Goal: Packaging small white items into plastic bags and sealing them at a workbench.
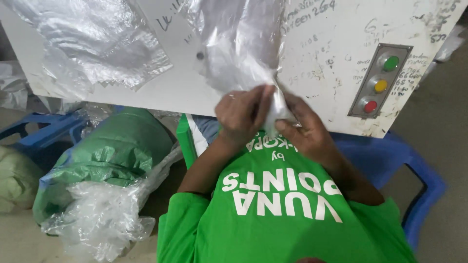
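Note:
A clear plastic bag hangs down over the edge of a white machine table. My left hand pinches its lower end from the left side. My right hand grips the same bunched end from the right, fingers curled around the plastic. Both hands meet just below the table edge, above my green shirt with white lettering.
Another sheet of clear plastic lies on the table's left part. A panel with green, yellow and red buttons sits on the right. A green sack and crumpled clear plastic lie on the floor at left. A blue plastic chair is under me.

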